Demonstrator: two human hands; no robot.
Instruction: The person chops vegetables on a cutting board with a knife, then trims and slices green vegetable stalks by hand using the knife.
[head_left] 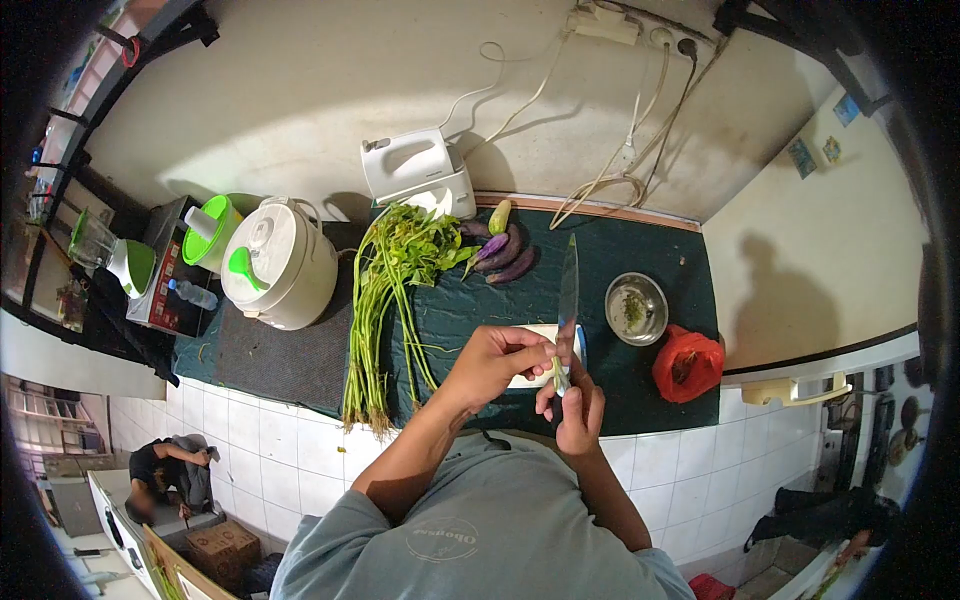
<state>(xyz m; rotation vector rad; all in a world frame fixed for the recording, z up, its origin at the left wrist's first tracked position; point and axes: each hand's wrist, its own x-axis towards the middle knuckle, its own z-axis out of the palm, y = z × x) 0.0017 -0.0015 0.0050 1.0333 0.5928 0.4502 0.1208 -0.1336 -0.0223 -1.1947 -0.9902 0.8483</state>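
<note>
Gripping a knife [569, 290] — right fingers [573, 408]; pinching a pale piece [560, 376] — left fingers [527, 358].

The cutting board [543, 330] lies on the table [665, 255] near its front edge, with the metal bowl [636, 309] to its right and the bag [688, 366] beyond that, nearer the front right corner. Left of the board, the leafy stalks [385, 300] run front to back (root ends foremost). The eggplants [512, 262] sit behind the board, right of the leaves; the hand mixer [418, 170] is behind the leaves. Farther left stands the rice cooker [281, 262], behind the bare part of the mat [280, 350].
</note>
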